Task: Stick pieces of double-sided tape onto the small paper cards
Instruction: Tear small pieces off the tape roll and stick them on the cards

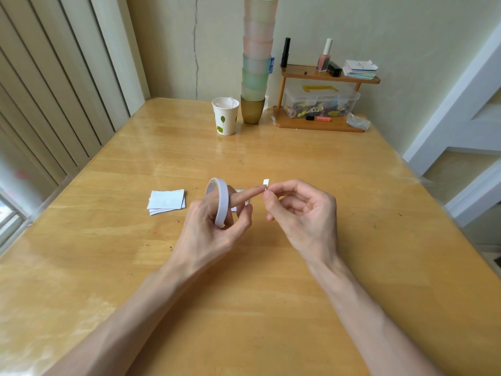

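Head view, sole view on record. Item: wooden table [271, 299], bearing all that follows. Item: left hand [214, 232], fingers curled about the tape roll [220, 202], which stands on edge in the grip above the table; the forefinger is stretched out to the right, its tip touching the tape piece [266, 182]. Item: right hand [303, 213], thumb and forefinger pinching the lower end of that short white piece, other fingers loosely curled; the piece stands upright in the air between the two hands, apart from the roll and clear of any card. Item: card stack [166, 202], small white cards slightly fanned, flat on the table to the left of the roll, untouched by either hand. Item: lone card [240, 191], mostly hidden behind the left forefinger; whether it carries tape cannot be told. Far end of table: paper cup [225, 116], tower of stacked tumblers [256, 66], wooden shelf [325, 77] with a clear plastic box [320, 100] beneath. Progress, as judged: one piece is freed and ready, not yet set on a card; no tape shows on the top of the stack, so most of the cards appear to remain.
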Available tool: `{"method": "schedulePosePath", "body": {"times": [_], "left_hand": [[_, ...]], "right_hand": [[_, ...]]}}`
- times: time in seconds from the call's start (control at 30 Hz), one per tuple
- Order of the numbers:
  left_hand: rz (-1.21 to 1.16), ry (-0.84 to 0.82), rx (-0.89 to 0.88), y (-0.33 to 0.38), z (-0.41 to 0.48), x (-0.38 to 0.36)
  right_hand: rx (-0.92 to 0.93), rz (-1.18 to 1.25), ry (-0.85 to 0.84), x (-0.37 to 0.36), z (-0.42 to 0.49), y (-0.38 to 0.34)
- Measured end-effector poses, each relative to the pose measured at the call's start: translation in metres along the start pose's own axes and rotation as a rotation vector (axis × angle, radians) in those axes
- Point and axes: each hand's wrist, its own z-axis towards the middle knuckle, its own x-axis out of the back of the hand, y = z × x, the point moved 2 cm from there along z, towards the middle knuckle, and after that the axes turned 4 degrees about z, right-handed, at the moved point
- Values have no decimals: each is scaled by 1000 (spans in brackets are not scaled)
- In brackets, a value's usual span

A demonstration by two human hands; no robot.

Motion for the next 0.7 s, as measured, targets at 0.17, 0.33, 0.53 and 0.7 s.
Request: {"method": "schedulePosePath", "body": {"times": [0.17, 0.33, 0.53, 0.7], "left_hand": [[35, -2, -33, 1, 0, 1], [46, 5, -35, 1, 0, 1], [68, -8, -55, 3, 0, 1], [48, -23, -18, 1, -1, 0]], "right_hand": [[3, -5, 0, 0, 0, 0], [12, -6, -4, 0, 0, 0], [13, -21, -4, 1, 1, 3], [21, -37, 0, 2, 1, 6]]}}
